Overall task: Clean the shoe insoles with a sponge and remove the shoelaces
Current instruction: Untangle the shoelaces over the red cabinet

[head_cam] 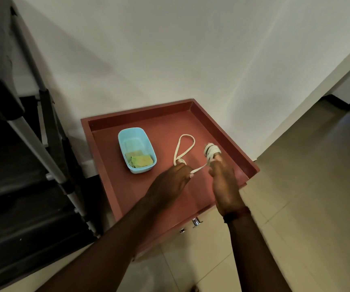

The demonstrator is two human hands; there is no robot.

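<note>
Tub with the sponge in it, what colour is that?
Light blue. The tub, holding the sponge, shows best in the head view.

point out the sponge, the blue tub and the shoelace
sponge (141, 161), head view, on its green top face
blue tub (132, 129), head view, on its far rim
shoelace (186, 135), head view, on the top of its loose loop
</note>
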